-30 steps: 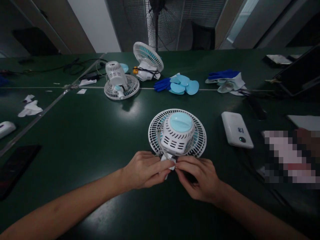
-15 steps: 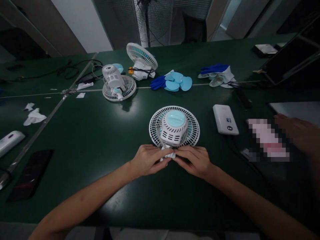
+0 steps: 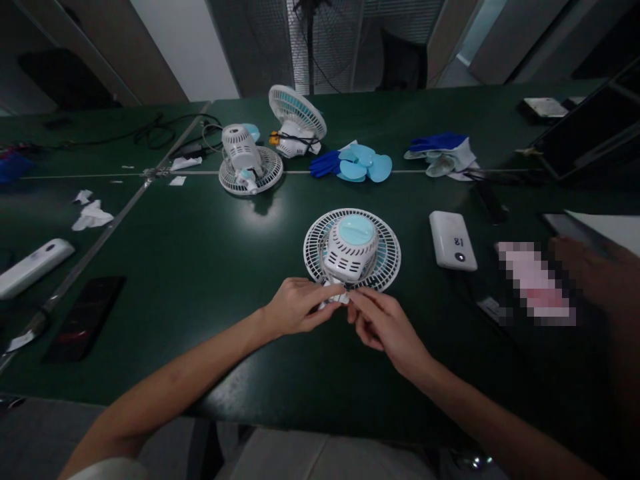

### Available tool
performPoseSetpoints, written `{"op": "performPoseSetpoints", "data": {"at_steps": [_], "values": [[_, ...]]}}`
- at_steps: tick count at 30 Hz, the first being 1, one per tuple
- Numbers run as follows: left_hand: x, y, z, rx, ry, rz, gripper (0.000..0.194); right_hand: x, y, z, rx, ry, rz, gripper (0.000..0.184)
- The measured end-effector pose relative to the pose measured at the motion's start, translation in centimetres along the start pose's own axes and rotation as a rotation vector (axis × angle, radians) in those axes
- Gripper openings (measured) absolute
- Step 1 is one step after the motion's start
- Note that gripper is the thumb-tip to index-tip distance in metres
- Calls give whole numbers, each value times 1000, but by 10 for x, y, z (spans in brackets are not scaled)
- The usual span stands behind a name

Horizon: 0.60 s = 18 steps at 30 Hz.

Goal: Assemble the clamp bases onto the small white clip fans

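A small white fan (image 3: 351, 261) with a light-blue cap lies grille-down in front of me, its motor housing on top. A pale cord runs around the housing. My left hand (image 3: 299, 307) pinches the white bracket (image 3: 336, 297) at the fan's near side between thumb and fingers. From the right, my right hand (image 3: 385, 328) brings its pinched fingertips against the end of that bracket, the other fingers curled. Whatever may be between these fingertips is too small to make out.
Two more fans (image 3: 243, 157) (image 3: 296, 123), light-blue fan blades (image 3: 365, 163) and blue-white gloves (image 3: 443, 152) lie farther back. A white power bank (image 3: 453, 240) is at right, near another person's hand (image 3: 590, 270). A dark phone (image 3: 87, 317) and paper scraps (image 3: 93, 215) are at left.
My right hand has turned and its lower fingers have curled in, while its fingertips stay by the bracket. My left hand keeps its grip. The camera view has shifted. The other person's hand has come farther into view.
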State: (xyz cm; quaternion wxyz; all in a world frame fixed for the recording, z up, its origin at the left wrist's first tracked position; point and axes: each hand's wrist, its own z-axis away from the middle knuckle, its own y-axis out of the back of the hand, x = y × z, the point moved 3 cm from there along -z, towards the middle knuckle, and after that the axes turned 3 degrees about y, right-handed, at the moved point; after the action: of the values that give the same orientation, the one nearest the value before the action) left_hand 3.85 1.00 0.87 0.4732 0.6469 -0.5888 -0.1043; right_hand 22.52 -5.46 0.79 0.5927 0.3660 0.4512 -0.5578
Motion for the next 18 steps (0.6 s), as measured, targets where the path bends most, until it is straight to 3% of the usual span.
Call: {"op": "performPoseSetpoints", "data": {"at_steps": [5,8,13,16,18], "values": [[-1,1,0,-2,-2,9,29,-12,14,10,228,731,907,25],[-2,0,1,5,-4,8,29,-14,13,13,226,918,1221,23],[-2,-2,4,28,2,16,31,-16,11,12,171,952,1312,25],[0,-3,4,28,6,4,32,-18,9,9,131,809,1059,27],[0,-3,5,20,9,-7,33,-15,7,3,90,598,754,32]]}}
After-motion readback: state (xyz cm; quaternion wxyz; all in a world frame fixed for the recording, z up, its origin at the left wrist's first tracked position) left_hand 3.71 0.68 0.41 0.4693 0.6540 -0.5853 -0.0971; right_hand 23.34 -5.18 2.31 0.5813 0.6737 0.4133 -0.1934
